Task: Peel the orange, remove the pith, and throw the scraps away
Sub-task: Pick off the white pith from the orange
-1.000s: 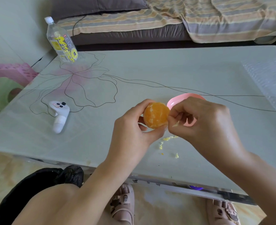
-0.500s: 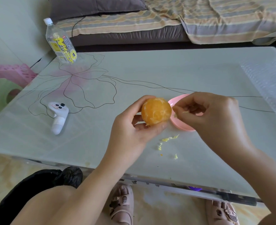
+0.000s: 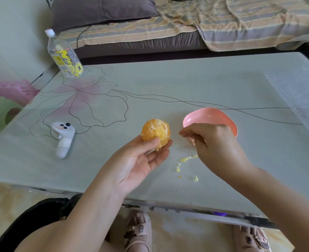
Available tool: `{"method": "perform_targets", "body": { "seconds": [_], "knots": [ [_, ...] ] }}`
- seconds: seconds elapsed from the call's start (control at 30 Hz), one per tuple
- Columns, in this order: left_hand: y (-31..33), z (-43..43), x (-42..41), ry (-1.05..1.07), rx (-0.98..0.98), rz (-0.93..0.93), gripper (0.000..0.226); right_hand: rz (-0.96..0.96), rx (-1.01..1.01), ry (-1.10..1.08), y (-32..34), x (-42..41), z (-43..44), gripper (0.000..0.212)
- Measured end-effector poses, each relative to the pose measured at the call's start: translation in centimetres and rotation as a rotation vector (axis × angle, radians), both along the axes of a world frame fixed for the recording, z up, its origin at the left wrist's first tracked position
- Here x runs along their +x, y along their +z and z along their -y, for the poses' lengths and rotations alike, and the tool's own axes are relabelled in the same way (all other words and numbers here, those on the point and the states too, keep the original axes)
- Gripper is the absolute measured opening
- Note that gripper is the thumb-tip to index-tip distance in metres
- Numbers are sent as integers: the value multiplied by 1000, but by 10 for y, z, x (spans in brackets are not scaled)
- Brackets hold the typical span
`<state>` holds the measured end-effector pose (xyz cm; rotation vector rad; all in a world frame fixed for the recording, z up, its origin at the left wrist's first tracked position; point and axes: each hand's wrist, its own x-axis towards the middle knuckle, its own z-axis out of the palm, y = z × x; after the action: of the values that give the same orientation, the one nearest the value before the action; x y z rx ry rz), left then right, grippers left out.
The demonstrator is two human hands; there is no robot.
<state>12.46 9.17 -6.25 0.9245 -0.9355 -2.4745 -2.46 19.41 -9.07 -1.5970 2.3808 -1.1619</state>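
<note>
The peeled orange [image 3: 155, 130], mostly bare flesh with some pale pith left, sits in the fingertips of my left hand [image 3: 137, 160], thumb curled across its front, above the glass table [image 3: 186, 84]. My right hand [image 3: 215, 142] is a short way to the right, apart from the orange, over the near rim of the pink bowl [image 3: 210, 115]. Its thumb and fingers pinch together on a small pale bit of pith. Yellow pith scraps [image 3: 188, 158] lie on the table below the hands.
A white controller [image 3: 63, 137] lies to the left of the orange. At the table's far left corner stands a clear bottle [image 3: 64, 57]. A black bag [image 3: 41, 208] sits by my left knee under the table edge. Behind the table is a sofa [image 3: 150, 42].
My right hand has pulled away from the orange to the right, toward the pink bowl. My left hand has turned palm up, with the orange now at its fingertips.
</note>
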Motion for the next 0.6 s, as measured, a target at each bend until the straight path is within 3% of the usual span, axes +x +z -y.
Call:
{"method": "perform_targets", "body": {
  "seconds": [0.2,0.37,0.47,0.6],
  "knots": [
    [-1,-1,0,-7,196,-68,49,12,23,-6,7,1,0,7],
    [-1,0,-2,11,190,-52,43,-116,-57,-46,7,-1,3,31],
    [-1,0,-2,24,191,-69,43,-88,-74,-6,5,-2,3,40],
    [1,0,-3,72,171,-49,51,3,-49,41,4,1,-1,25]
  ]
}}
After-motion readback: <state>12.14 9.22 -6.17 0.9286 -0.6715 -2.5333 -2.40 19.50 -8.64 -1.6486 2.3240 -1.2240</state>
